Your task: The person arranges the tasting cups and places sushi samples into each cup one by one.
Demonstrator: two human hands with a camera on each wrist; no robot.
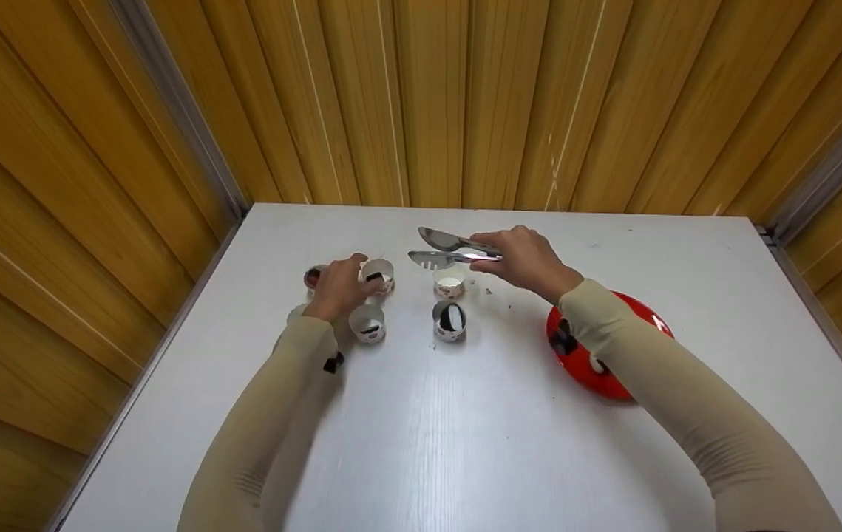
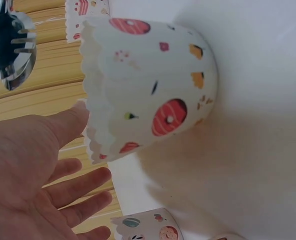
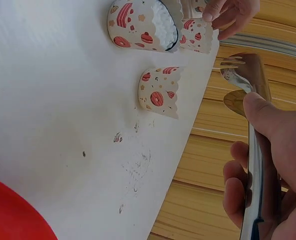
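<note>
Serving tongs [image 1: 441, 239], metal with one slotted, fork-like side and one flat blade, are gripped in my right hand [image 1: 528, 258]. Their tips are apart above a patterned paper baking cup [image 1: 449, 287], with nothing visible between them. My left hand [image 1: 339, 290] hovers over the left cups with its fingers spread. In the left wrist view its thumb is at the scalloped rim of a paper cup [image 2: 153, 85]; whether it touches cannot be told. Another cup [image 3: 148, 27] holds a white, dark-edged piece.
A red plate [image 1: 576, 373] with dark and white pieces lies on the right, partly under my right forearm. More cups [image 1: 367, 334] stand at left, one [image 1: 313, 278] with something reddish inside. Small crumbs [image 3: 117, 137] dot the white table [image 1: 421, 443]. Wood-look walls [image 1: 421, 103] enclose it.
</note>
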